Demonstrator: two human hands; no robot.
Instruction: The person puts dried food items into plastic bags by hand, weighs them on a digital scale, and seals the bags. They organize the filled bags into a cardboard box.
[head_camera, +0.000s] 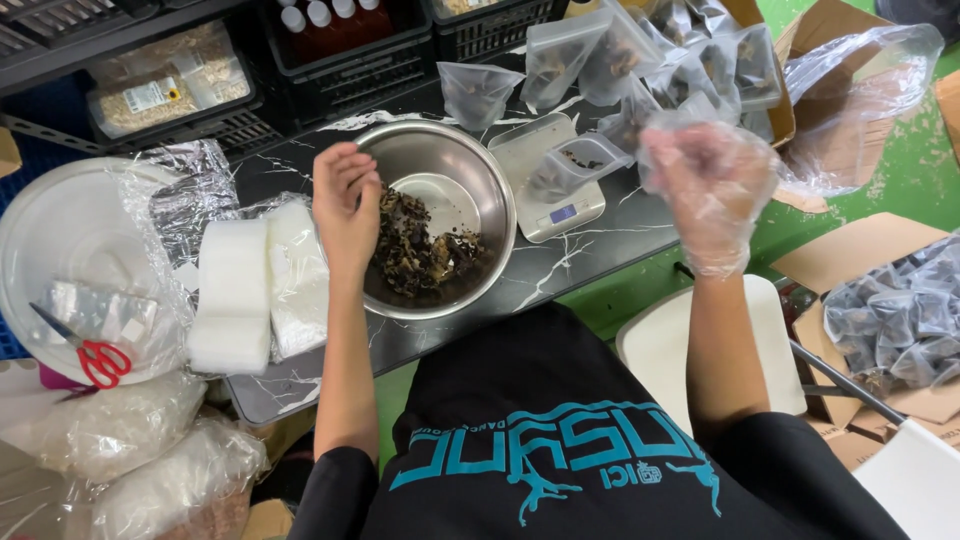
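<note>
My bare left hand (345, 210) hovers over the left rim of a steel bowl (470, 160) with its fingertips bunched together; I see nothing between them. Dark dried mushroom pieces (420, 250) lie in the bowl. My right hand (710, 190), in a loose clear plastic glove, is raised right of a small digital scale (560, 212), fingers loosely spread and holding nothing. A clear pouch (575, 165) with a few dark pieces lies on the scale.
Several filled clear pouches (650, 60) fill a cardboard box at the back right, and more pouches (900, 320) lie at the right. White foam blocks (232, 295) sit left of the bowl. Red-handled scissors (95, 358) rest on a round white lid. A white stool (665, 340) stands below the table.
</note>
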